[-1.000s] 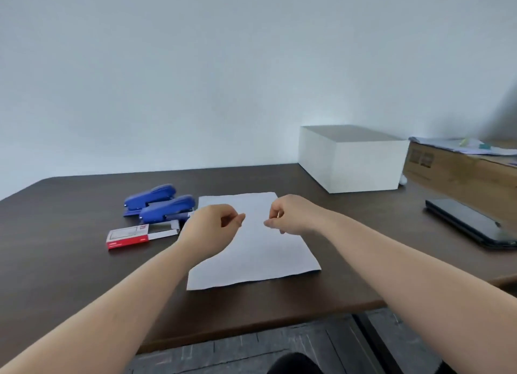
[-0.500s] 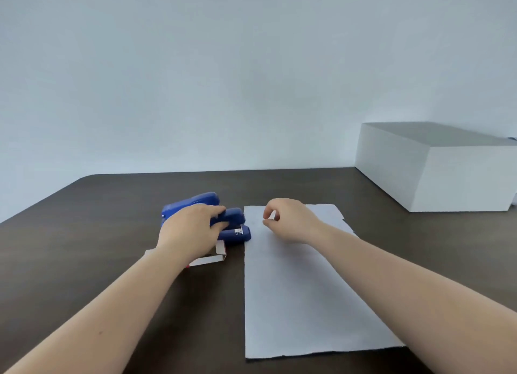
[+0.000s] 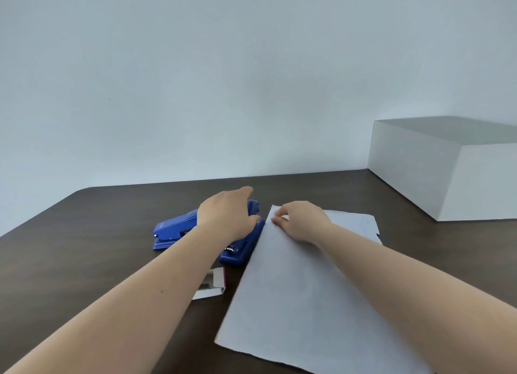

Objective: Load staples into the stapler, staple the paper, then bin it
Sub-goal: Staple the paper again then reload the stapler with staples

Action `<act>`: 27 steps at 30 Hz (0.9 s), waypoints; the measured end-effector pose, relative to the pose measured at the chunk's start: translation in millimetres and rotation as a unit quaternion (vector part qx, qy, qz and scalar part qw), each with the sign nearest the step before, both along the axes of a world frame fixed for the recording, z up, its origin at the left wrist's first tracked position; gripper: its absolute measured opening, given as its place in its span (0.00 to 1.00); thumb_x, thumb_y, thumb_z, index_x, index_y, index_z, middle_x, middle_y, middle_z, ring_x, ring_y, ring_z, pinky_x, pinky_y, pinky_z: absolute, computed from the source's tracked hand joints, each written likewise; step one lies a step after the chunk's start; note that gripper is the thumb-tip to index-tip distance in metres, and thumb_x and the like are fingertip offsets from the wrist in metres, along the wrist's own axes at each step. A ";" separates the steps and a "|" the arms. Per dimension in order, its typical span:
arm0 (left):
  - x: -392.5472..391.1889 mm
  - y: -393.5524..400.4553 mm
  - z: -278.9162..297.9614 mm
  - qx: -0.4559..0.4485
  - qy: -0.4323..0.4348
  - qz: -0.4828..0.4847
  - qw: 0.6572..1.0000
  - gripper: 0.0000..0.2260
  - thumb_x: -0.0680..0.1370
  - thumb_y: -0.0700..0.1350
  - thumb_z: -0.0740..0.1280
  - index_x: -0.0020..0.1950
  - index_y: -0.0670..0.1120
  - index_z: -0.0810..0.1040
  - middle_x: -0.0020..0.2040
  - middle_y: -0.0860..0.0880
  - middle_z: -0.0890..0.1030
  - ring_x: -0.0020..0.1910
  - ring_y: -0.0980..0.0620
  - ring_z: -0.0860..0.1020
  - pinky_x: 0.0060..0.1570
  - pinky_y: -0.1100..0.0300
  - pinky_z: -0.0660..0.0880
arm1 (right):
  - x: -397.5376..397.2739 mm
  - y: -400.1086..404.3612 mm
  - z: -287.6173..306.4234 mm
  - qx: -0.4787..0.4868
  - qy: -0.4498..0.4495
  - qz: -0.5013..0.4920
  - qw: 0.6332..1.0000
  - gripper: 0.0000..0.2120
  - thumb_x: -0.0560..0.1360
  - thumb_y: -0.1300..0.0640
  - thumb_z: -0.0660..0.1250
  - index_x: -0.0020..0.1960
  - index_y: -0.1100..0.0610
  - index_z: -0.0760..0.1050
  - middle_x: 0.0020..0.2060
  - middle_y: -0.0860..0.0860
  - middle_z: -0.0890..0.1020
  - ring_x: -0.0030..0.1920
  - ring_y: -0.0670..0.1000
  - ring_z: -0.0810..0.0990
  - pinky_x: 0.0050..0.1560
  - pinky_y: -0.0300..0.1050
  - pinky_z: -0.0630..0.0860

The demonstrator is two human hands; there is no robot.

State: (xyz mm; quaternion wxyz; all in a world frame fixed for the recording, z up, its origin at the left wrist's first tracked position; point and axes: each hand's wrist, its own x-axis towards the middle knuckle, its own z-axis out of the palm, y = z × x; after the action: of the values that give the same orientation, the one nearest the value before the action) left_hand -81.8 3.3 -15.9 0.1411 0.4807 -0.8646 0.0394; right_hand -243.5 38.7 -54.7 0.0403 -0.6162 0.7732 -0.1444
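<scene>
**Stapler under the left hand, paper corner pinched by the right**

Stapler one (image 3: 174,228) lies furthest left on the dark table (image 3: 84,247). Just right of it, the left hand (image 3: 226,217) rests on a second stapler (image 3: 240,250), fingers curled over its top. Below sits an open staple box (image 3: 212,287). The right hand (image 3: 300,219) pinches the paper (image 3: 293,303) at its far left corner. A white box (image 3: 447,169) stands far right.

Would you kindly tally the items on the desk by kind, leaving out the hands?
Blue staplers: 2, the far one and the near one under the left hand
Paper sheets: 1, corner pinched by the right hand
Staple boxes: 1
White boxes: 1
Total: 5
</scene>
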 end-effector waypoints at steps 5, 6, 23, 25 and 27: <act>-17.6 -32.1 -2.8 0.022 0.005 0.029 0.999 0.15 0.75 0.50 0.64 0.61 0.49 0.74 0.55 0.49 0.80 0.48 0.48 0.76 0.39 0.57 0.69 | -11.4 -5.0 -3.8 -0.005 -0.007 0.051 0.999 0.18 0.79 0.44 0.56 0.65 0.46 0.75 0.66 0.45 0.77 0.67 0.51 0.72 0.65 0.47 0.70; -20.8 -40.3 -3.8 0.025 0.014 0.032 0.999 0.11 0.75 0.48 0.64 0.56 0.48 0.76 0.52 0.49 0.80 0.48 0.47 0.76 0.39 0.58 0.69 | -13.5 -7.0 -4.5 -0.004 -0.014 0.054 0.998 0.17 0.79 0.44 0.56 0.64 0.45 0.75 0.65 0.44 0.77 0.67 0.50 0.71 0.65 0.46 0.70; -55.3 -138.4 -2.1 0.027 0.007 0.136 0.990 0.17 0.77 0.50 0.65 0.33 0.42 0.68 0.33 0.47 0.70 0.42 0.45 0.73 0.39 0.56 0.68 | -23.4 -20.8 -17.0 -0.066 -0.028 0.070 0.995 0.16 0.79 0.44 0.56 0.52 0.47 0.81 0.45 0.44 0.80 0.54 0.51 0.77 0.48 0.44 0.71; -56.3 -141.0 -1.4 0.025 -0.004 0.142 0.990 0.18 0.77 0.49 0.64 0.31 0.42 0.66 0.32 0.47 0.69 0.41 0.45 0.72 0.39 0.56 0.68 | -23.7 -21.3 -17.1 -0.070 -0.033 0.070 0.995 0.16 0.79 0.45 0.56 0.52 0.47 0.81 0.48 0.44 0.82 0.55 0.51 0.77 0.49 0.44 0.72; -56.6 -142.8 1.1 0.030 -0.022 0.142 0.989 0.18 0.78 0.49 0.63 0.32 0.43 0.66 0.32 0.47 0.69 0.40 0.46 0.71 0.39 0.56 0.68 | -23.9 -21.5 -17.4 -0.070 -0.032 0.071 0.994 0.16 0.79 0.45 0.56 0.50 0.48 0.81 0.45 0.44 0.81 0.54 0.51 0.77 0.47 0.43 0.71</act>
State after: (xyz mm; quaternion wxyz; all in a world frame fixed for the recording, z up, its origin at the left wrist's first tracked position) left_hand -138.4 -139.5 -14.8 0.1002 0.6017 -0.7912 0.0432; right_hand -267.4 17.3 -72.1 0.0318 -0.6662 0.7134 -0.2149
